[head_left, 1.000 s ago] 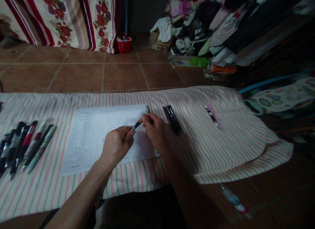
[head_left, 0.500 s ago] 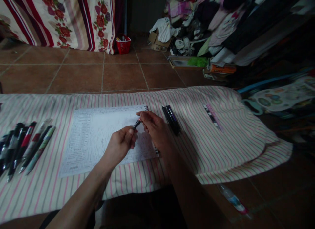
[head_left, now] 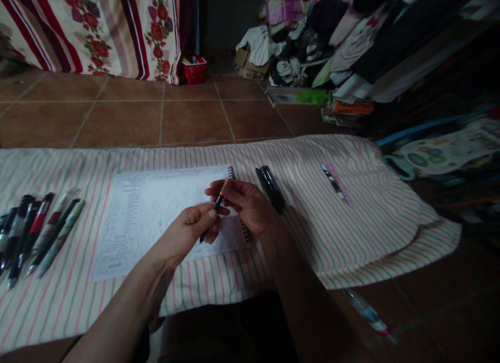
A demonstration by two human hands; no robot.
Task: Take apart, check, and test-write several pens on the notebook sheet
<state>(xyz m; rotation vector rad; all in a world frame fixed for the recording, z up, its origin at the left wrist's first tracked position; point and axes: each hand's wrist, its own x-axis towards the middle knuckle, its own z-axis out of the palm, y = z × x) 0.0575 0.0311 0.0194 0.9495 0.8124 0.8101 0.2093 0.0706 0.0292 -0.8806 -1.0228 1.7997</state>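
Both hands meet over the RH part of the spiral-bound sheet (head_left: pixel 164 209), w/ the held pen (head_left: pixel 217 202) between them. The pen is clear of the paper as far as one can tell, tilted, its dark lower end pointing down toward the person & its orange-ish end up by the R hand (head_left: pixel 250 204).

L hand (head_left: pixel 195 222) pinches the pen approx. mid-barrel, thumb on top, fingers curled beneath. R hand is part-curled round the upper end, thumb & fingertips v. close to it; can't tell if they grip or only steady it.

For good handling, prob. best to keep the L pinch firm but light, so the barrel doesn't roll, & have the R hand work along the pen's axis, not sideways, since a skewed pull could flick out any loose part. Staying low over the sheet should help too: a dropped bit would land on white & be easy to spot.

Nearby on the striped cloth (head_left: pixel 339 238): dark pens (head_left: pixel 270 188) just beyond the sheet's spiral edge, & a mixed row of pens (head_left: pixel 37 233) off to the L.
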